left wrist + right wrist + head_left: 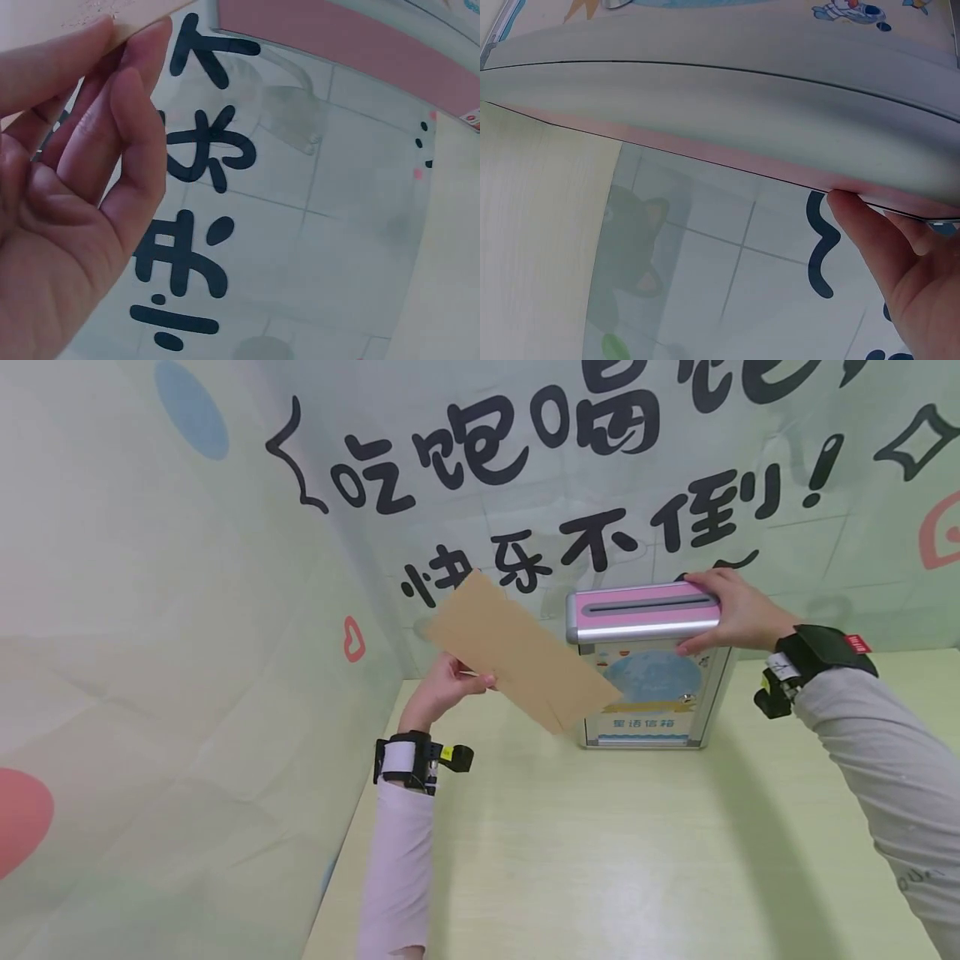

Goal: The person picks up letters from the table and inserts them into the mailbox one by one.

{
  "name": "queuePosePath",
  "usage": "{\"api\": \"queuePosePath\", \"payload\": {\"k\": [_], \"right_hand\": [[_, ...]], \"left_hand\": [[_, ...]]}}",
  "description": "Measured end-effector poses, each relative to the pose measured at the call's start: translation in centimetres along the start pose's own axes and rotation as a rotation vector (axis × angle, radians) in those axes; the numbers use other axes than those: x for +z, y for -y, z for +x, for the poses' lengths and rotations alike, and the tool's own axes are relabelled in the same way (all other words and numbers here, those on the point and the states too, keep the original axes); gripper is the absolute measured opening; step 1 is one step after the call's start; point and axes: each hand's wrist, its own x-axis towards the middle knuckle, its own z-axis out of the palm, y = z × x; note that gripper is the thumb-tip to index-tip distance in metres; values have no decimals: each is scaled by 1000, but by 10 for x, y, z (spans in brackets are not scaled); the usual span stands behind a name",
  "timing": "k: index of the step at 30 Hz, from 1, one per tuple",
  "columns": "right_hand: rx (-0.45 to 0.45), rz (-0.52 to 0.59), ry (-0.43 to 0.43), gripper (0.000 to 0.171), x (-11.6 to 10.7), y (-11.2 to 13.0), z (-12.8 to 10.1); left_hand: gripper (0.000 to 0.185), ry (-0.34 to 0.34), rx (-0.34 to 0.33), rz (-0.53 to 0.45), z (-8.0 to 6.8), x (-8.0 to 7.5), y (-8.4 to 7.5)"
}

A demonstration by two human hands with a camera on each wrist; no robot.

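A brown envelope [517, 653] hangs tilted in the air, held at its lower left edge by my left hand [450, 681]. Its right end overlaps the front of a small metal letterbox [645, 693] with a pink slotted lid [637, 603]. My right hand [731, 610] grips the right end of that lid, thumb under, fingers on top. In the left wrist view my fingers [124, 127] pinch the envelope's edge [112, 11]. In the right wrist view a finger [870, 232] presses against the lid's pink edge [727, 154].
The letterbox stands on a pale yellow-green table [600, 860] near the back wall. Printed banners [525, 460] with large black characters cover the back wall and the left wall [150, 652], closing in the corner.
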Motion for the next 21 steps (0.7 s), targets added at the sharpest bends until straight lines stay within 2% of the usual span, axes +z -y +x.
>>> {"api": "queuePosePath", "payload": {"k": [5, 11, 17, 21], "right_hand": [[-11, -4, -8, 101, -1, 1, -1], [-16, 5, -8, 100, -1, 1, -1], [-11, 19, -4, 100, -1, 1, -1], [-10, 28, -3, 100, -1, 0, -1]], "left_hand": [[39, -58, 1, 44, 7, -18, -29], [38, -89, 52, 137, 16, -34, -60], [34, -109, 94, 202, 25, -40, -82], [34, -136, 84, 282, 33, -41, -96]]}}
